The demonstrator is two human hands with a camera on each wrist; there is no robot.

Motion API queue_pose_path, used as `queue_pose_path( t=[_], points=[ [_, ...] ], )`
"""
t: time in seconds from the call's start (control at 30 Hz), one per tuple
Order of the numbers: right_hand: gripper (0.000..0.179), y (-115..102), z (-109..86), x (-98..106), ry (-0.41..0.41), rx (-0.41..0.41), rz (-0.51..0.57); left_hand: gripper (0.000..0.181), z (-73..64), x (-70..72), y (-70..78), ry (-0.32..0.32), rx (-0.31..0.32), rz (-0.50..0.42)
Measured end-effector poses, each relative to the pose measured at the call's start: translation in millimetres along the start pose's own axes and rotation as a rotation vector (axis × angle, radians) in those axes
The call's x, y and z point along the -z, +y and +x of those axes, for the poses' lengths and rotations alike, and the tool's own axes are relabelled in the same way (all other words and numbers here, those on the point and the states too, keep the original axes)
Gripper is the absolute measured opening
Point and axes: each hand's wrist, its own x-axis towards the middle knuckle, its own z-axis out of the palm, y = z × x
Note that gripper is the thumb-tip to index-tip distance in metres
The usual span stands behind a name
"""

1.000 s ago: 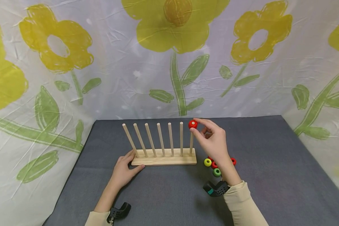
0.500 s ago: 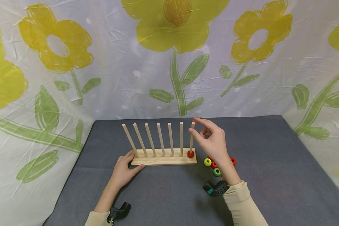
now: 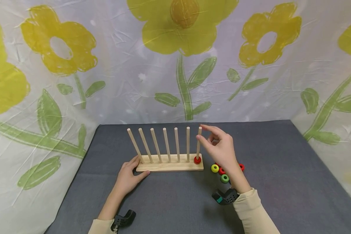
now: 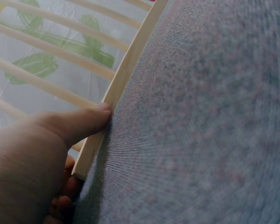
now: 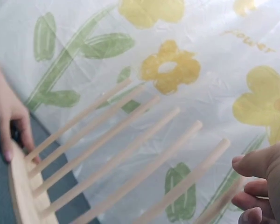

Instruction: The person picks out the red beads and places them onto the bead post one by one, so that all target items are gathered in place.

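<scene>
A pale wooden peg rack (image 3: 169, 167) with a row of several upright pegs stands on the table. A red ring (image 3: 197, 160) sits at the foot of its rightmost peg (image 3: 198, 143). My left hand (image 3: 128, 177) holds the left end of the base; in the left wrist view the thumb (image 4: 86, 122) presses the front edge and the other fingers are partly hidden behind it. Up by the top of the rightmost peg is my right hand (image 3: 220, 146), its thumb and index finger parted, with no ring between them.
Loose rings lie right of the rack: a yellow ring (image 3: 214, 168), a green ring (image 3: 224, 178) and red ones (image 3: 222, 171), partly hidden by the right forearm. Dark grey cloth (image 3: 175, 201) covers the table. A flowered sheet (image 3: 120, 65) hangs behind.
The red ring left the right fingers at the peg's top and dropped down the rightmost peg to the base. The right hand stays near the peg's top; the left hand has not moved.
</scene>
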Motion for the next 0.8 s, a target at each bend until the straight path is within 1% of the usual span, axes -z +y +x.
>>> queue_pose_path(
  t=[0.2,0.57,0.8],
  points=[
    [0.034,14.3,-7.8,14.0,-0.041,-0.006,-0.017,0.081,0.3,0.1,0.1,0.008,-0.007,0.001],
    [0.034,53.4,-32.8,47.7,-0.06,-0.103,-0.108,0.082,-0.6,-1.1,-1.8,0.003,-0.002,-0.002],
    [0.033,73.3,-46.4,70.8,-0.057,-0.126,-0.124,0.082,0.2,0.2,1.9,0.0,0.003,0.0]
  ],
)
